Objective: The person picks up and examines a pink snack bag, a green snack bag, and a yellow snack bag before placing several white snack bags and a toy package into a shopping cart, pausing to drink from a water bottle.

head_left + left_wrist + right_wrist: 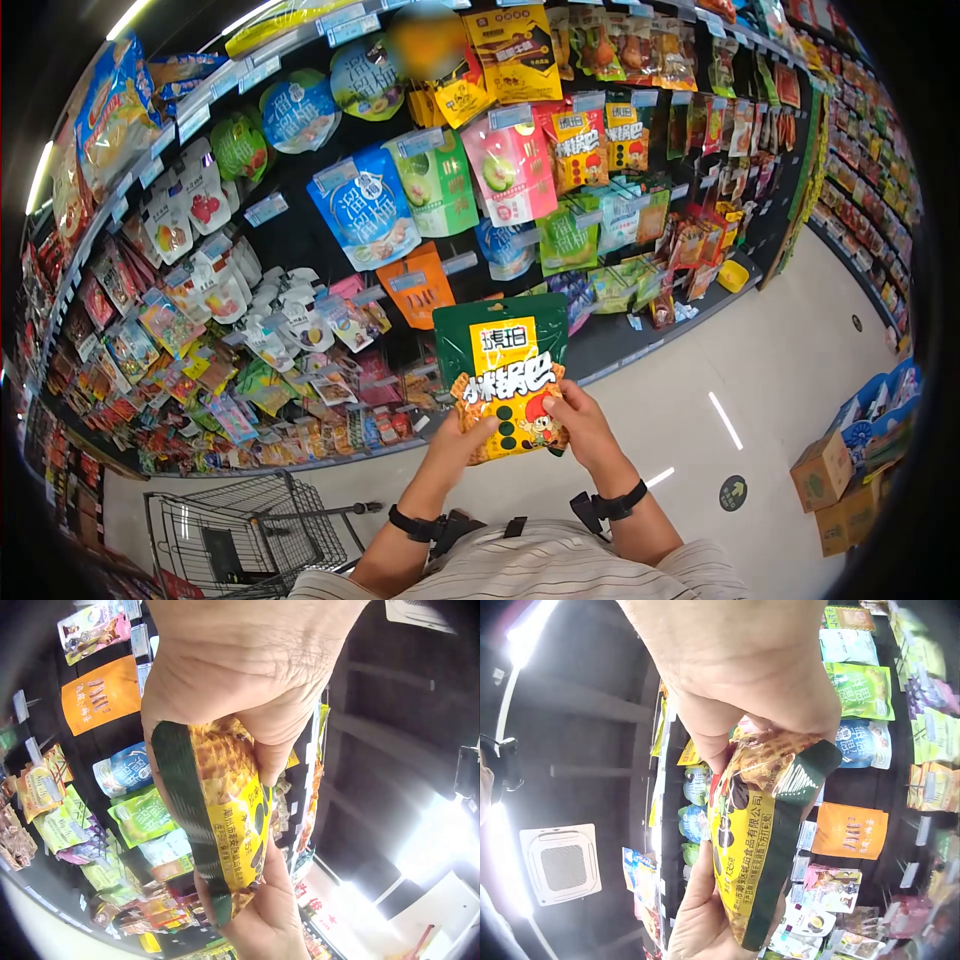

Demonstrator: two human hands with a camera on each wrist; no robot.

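Note:
Both hands hold a green and yellow snack bag [503, 345] upright in front of the body, its printed front toward the head camera. My left hand [462, 440] grips the lower left side with the thumb over the front. On the lower right side my right hand [585, 428] grips it the same way, thumb on the printed cartoon figure. The left wrist view shows the bag's bottom edge [232, 825] between the two hands, fingers behind it. In the right wrist view the yellow lower part of the bag [742, 840] bulges, and the fingers behind are mostly hidden.
Shelves ahead carry hanging snack bags, among them a blue bag [362, 212], a pink bag [512, 170] and an orange bag [416, 285]. A wire shopping cart [250, 520] stands at the lower left. Cardboard boxes [822, 472] sit on the floor at the right.

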